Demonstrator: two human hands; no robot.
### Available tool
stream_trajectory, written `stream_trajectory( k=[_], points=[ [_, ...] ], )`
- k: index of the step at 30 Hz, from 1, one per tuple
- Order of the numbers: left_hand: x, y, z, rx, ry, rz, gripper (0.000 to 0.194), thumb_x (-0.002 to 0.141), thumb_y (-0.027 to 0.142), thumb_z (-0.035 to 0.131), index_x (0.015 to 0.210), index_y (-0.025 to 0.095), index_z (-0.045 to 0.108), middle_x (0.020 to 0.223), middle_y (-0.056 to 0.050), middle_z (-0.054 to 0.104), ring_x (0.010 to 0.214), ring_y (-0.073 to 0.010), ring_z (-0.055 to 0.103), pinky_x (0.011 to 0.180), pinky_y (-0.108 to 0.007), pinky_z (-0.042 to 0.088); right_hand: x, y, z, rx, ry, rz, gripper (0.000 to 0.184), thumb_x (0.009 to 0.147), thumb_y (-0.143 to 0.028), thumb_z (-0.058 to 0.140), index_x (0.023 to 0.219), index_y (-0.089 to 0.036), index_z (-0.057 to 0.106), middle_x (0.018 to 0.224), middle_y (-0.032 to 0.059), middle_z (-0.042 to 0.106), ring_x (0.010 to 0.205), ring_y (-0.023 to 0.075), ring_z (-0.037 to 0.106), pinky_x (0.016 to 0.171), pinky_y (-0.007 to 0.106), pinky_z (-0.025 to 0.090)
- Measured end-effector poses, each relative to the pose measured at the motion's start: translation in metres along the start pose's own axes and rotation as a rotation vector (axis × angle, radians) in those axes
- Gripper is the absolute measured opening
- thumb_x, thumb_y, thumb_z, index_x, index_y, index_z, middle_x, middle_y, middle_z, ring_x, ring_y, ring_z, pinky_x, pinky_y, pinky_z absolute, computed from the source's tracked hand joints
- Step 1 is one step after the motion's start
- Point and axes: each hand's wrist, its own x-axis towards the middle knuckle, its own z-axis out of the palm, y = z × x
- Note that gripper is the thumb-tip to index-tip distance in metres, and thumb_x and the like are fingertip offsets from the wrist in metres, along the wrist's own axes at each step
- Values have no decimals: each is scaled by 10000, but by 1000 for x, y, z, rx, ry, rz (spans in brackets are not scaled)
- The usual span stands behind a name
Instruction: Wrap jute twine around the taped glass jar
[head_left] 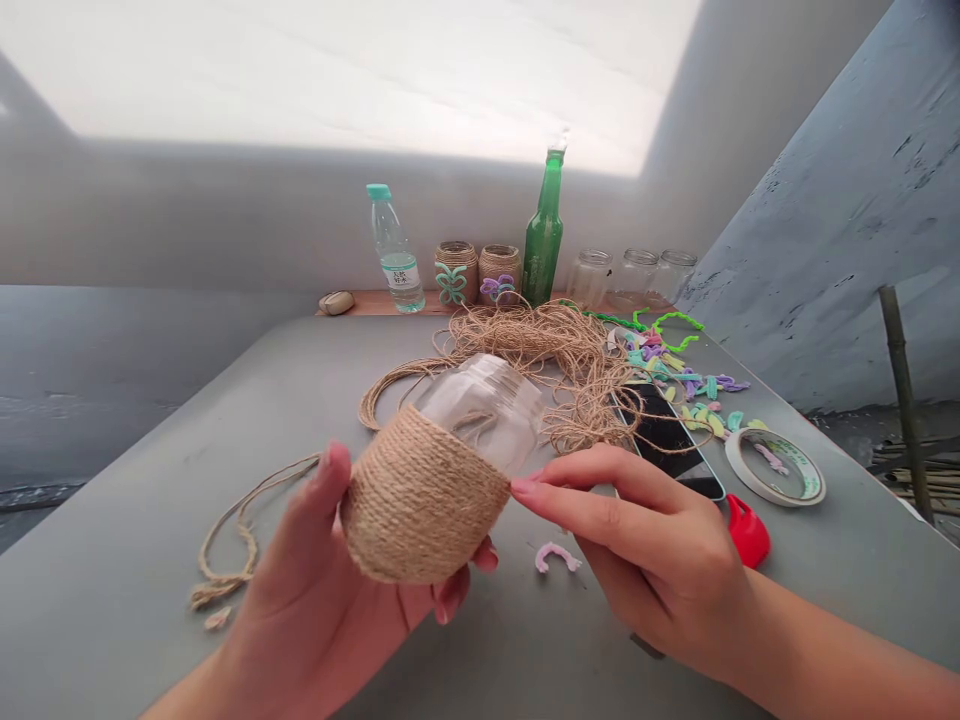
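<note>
My left hand (322, 590) cups the base of a glass jar (487, 410) tilted away from me, its lower half wrapped in jute twine (424, 500). Thumb and fingers curl round the wrapped part. My right hand (637, 540) reaches in from the right, fingertips pressed together against the upper edge of the twine wrap. A loose strand of twine (247, 520) trails off to the left on the grey table (150, 560). A tangled pile of jute twine (547, 350) lies behind the jar.
Along the back stand a water bottle (395, 250), two twine-wrapped jars (456, 272), a green glass bottle (544, 235) and bare glass jars (634, 275). At the right lie a phone (667, 435), a tape roll (776, 465), a red object (748, 530) and several coloured pipe-cleaner pieces (675, 370).
</note>
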Motion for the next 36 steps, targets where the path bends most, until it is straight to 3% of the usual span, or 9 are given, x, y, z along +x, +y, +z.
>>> stream_trajectory(
  k=[5,9,14,18,23,26,29,32,36],
  points=[
    [0,-1,3,-17,-17,16,484,840,581,795,1208,269,820,1052,-122,871,846,-327,816,678,-357,673,1,0,0,9,0,-4,469,959,97,517,1372,-25,702,1233,157,710,1094,142,708,989,202,594],
    [-2,-1,1,-59,-40,-33,582,891,655,684,1220,192,811,1012,-155,857,857,-328,800,704,-380,670,1,-1,2,34,-10,-13,503,960,104,500,1407,-38,683,1219,136,685,1079,131,688,1007,202,589],
    [-4,-1,-2,-64,3,-8,392,982,483,593,1158,212,815,1054,-125,858,880,-314,796,736,-416,669,3,-3,1,46,4,-44,520,958,119,479,1421,-23,666,1209,126,658,1101,119,670,1048,186,561],
    [-3,0,-2,-38,-22,-12,453,984,481,528,1102,162,828,1035,-170,856,879,-341,792,743,-423,654,2,-2,-1,8,-23,-44,507,950,111,497,1399,-30,687,1242,138,686,1147,148,667,1039,229,571],
    [-4,2,-5,-66,-53,-46,480,926,522,598,1153,179,846,1067,-152,865,891,-341,787,781,-419,655,1,-3,-3,30,-23,-39,502,942,113,505,1369,-53,711,1234,139,699,1129,167,689,1002,270,611],
    [-3,2,-6,-92,6,-51,408,899,483,643,1131,225,859,1090,-81,874,870,-328,785,803,-419,660,3,-5,-3,30,-9,-61,476,921,119,519,1313,-33,741,1189,143,696,1058,167,697,961,274,631],
    [-3,3,-5,-87,-2,-74,276,893,377,653,960,241,884,921,-9,883,757,-272,778,789,-385,653,4,-5,-3,15,1,-71,469,917,126,503,1289,-14,750,1173,145,687,1048,159,690,963,260,624],
    [-2,3,-4,-66,-62,-113,271,891,320,642,766,246,870,674,6,830,700,-263,767,829,-408,642,3,-5,-3,12,5,-55,493,933,127,486,1325,-36,735,1203,139,674,1077,147,693,989,241,614],
    [-1,0,-2,19,-92,-120,288,910,479,674,875,292,891,779,-42,852,919,-360,788,893,-493,615,2,-5,-2,24,12,-64,495,931,120,489,1330,-39,735,1187,130,656,1057,146,685,977,246,619]
  ],
)
